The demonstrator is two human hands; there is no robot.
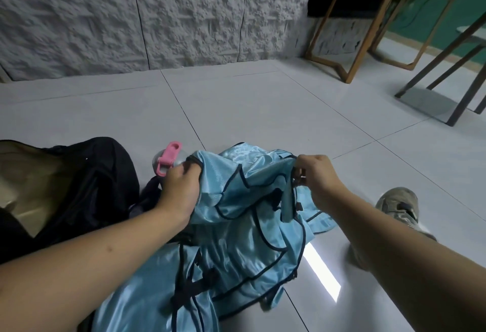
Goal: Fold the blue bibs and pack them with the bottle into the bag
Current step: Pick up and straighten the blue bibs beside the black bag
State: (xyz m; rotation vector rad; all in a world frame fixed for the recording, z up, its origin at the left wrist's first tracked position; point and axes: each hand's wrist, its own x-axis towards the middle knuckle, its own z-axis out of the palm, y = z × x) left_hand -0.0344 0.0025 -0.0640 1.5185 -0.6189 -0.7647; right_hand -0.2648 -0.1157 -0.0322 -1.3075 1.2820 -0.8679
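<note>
Head view: at far left a black bag (79, 187) lies open on the tiled floor (263, 110), its tan lining showing. Just right of it a bottle (168, 160) with a pink cap sits behind the left hand (181, 189), which grips 1 edge of the crumpled blue bibs (249, 226). The right hand (318, 176) pinches the other edge. A shoe (399, 205) rests at right.

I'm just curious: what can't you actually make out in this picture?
- Bottle: head view, only its pink-capped top shows; left hand and bibs cover the body.
- Bibs: bunched, so their number is unclear.
- Bag: cut off by the left edge; inside mostly unseen.
- Right hand: fingertips buried in fabric.
</note>
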